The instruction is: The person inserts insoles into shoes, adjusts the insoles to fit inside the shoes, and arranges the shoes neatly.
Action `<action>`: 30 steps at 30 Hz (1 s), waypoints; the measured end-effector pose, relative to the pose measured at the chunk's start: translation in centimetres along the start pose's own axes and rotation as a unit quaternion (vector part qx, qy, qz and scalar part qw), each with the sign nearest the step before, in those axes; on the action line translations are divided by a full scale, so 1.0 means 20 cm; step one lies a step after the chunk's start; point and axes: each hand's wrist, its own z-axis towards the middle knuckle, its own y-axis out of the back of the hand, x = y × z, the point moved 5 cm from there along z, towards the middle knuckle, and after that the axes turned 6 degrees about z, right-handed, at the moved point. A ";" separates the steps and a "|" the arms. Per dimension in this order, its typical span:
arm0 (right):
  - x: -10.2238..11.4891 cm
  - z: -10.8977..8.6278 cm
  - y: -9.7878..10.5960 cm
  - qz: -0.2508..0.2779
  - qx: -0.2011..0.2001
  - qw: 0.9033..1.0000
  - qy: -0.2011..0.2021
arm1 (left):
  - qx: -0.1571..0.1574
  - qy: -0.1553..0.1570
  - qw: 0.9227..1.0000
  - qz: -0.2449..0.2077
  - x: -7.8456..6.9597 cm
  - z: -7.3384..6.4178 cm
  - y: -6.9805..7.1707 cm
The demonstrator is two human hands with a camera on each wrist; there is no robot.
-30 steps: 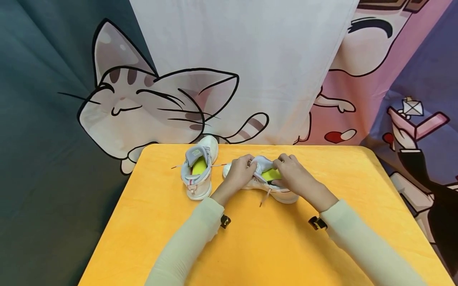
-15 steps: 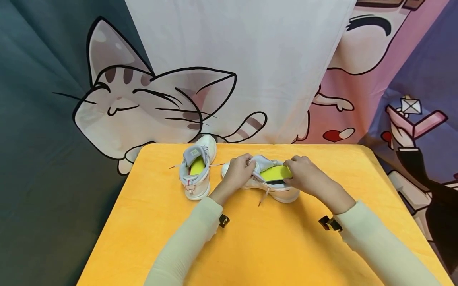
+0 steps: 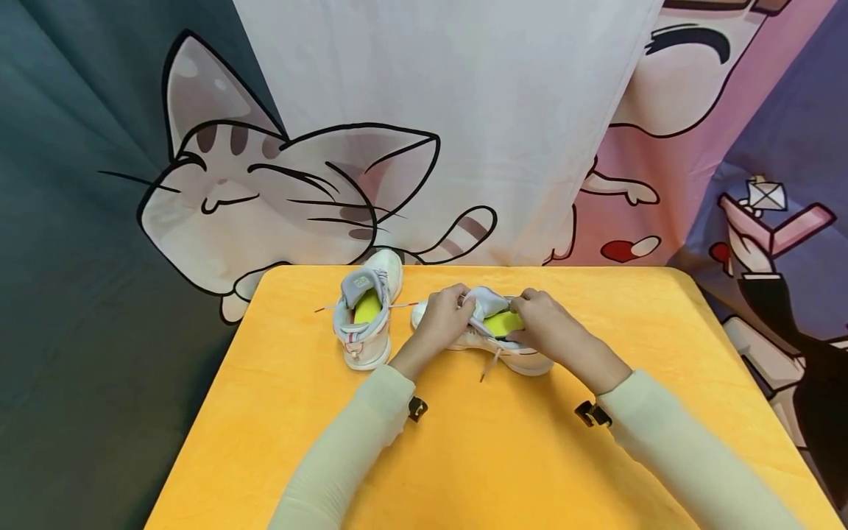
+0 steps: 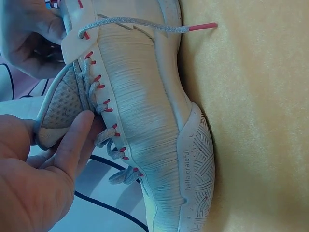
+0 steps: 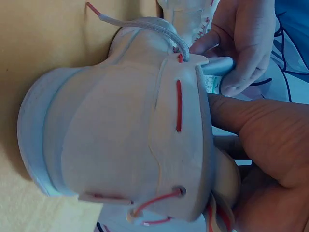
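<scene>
A white sneaker lies on the table with its toe to the left. My left hand pinches its padded tongue between thumb and fingers, holding it up from the laces. At the shoe's opening my right hand grips the heel end of a yellow-green insole, its fingertips inside the collar. The front of the insole is hidden inside the shoe. In the right wrist view the right fingers reach in past the collar, and the insole cannot be seen there.
A second white sneaker stands to the left, toe toward the back, with a yellow-green insole inside. Its lace reaches toward the first shoe. The yellow table ends at a printed cloth backdrop.
My right hand first draws back to the right, baring more of the insole, then moves left again to the shoe's opening. The left hand keeps its pinch on the tongue.
</scene>
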 end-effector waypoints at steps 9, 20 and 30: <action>-0.01 0.01 -0.02 0.032 -0.001 0.998 -0.054 | -0.002 -0.001 1.000 -0.002 0.00 0.01 -0.01; -0.03 0.01 -0.02 0.056 0.020 0.997 -0.058 | -0.009 0.000 1.000 0.004 0.00 0.01 -0.01; -0.12 0.04 0.03 0.160 0.004 0.985 -0.061 | -0.025 -0.010 1.000 0.008 -0.03 -0.03 -0.03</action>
